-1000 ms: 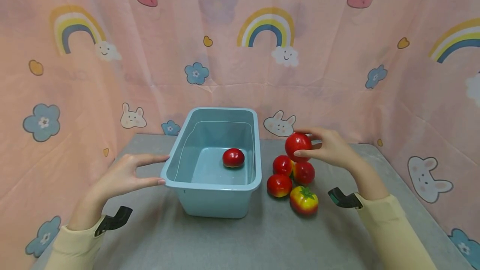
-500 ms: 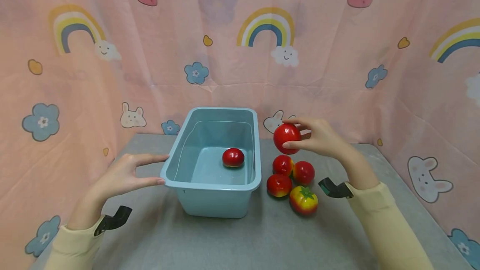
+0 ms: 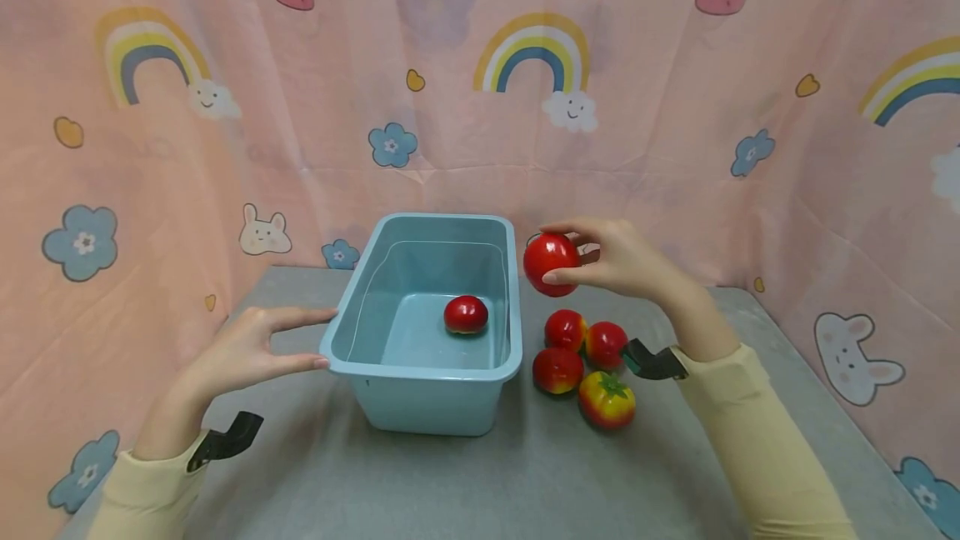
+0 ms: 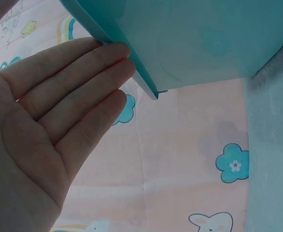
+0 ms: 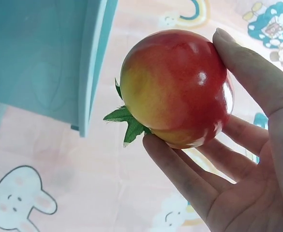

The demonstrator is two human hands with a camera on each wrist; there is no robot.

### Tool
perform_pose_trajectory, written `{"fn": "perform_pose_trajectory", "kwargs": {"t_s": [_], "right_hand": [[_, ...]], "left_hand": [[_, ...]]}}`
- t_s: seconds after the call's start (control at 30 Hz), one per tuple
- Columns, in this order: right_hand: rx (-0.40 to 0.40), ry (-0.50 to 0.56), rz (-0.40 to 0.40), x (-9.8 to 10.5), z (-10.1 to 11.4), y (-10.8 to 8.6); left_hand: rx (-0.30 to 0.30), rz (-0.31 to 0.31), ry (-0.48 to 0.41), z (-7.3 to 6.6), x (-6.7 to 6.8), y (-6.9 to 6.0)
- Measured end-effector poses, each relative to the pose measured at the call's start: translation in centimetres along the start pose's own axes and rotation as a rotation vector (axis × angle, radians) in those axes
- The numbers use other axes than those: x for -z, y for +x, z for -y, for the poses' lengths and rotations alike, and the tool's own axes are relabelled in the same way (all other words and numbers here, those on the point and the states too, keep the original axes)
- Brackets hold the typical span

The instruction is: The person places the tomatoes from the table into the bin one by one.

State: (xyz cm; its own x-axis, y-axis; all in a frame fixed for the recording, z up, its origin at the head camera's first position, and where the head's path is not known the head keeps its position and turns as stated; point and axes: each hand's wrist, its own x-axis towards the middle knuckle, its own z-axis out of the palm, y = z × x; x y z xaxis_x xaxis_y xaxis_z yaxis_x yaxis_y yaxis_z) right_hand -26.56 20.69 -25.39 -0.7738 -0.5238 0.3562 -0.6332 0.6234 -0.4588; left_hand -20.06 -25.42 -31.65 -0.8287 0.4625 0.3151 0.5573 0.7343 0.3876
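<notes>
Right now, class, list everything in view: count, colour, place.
Bin: 1, light blue, on table
Tomato in bin: 1, red, on its floor
Held tomato: 1, red and yellow, raised right of bin
Tomatoes on table: 4, red and yellow, right of bin
Table: 1, grey, under bin
Curtain: 1, patterned pink, behind table
Sleeves: 2, pale yellow, one each side
Wrist devices: 2, black, by sleeves' cuffs
Left hand: 1, bare, at bin's left rim
Right hand: 1, bare, gripping held tomato
</notes>
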Motion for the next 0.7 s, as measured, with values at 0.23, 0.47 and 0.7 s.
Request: {"fn": "perform_pose_trajectory", "kwargs": {"t_s": [0.23, 0.47, 0.7], "right_hand": [[0.019, 0.028, 0.013, -0.2, 1.1, 1.2], [0.053, 0.039, 0.022, -0.5, 2.0, 2.4], [0.082, 0.019, 0.028, -0.8, 3.1, 3.7]], "left_hand": [[-0.003, 0.001, -0.004, 0.0, 0.0, 0.0], [-0.008, 0.000, -0.004, -0.1, 0.0, 0.1], [-0.008, -0.002, -0.001, 0.0, 0.0, 0.1]]}}
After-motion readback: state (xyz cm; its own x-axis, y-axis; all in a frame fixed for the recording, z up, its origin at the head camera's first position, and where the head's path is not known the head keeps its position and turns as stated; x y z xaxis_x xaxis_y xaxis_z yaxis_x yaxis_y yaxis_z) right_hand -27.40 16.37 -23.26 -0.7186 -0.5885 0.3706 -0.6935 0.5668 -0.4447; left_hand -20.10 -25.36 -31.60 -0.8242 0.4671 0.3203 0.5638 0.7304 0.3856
